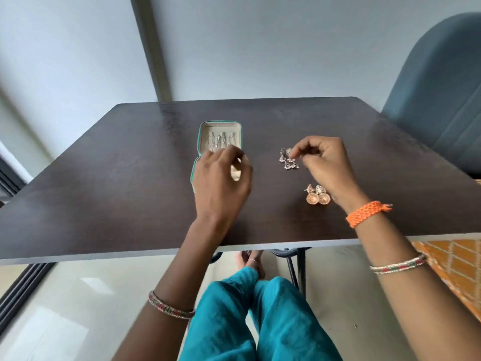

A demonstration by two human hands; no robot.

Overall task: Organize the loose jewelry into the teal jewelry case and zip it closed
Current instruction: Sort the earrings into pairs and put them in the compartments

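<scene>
Teal-trousered knees (260,321) nearest camera, under dark counter (104,191). One blue chair (442,100) at far right corner. One teal jewelry case (201,136) open on counter, several silver pieces in far half. Two hands: left hand (221,178) hovers over case's near half, fingers curled, motion-blurred, cannot tell whether grip holds anything. Right hand (322,162) pinches top of silver earring cluster (288,159) on counter. One pair of gold dome earrings (317,195) nearer, beside right wrist. One orange wristband (367,212); two beaded bangles, one per forearm.

matt dark wood table (130,178), metal earrings (318,198)
</scene>
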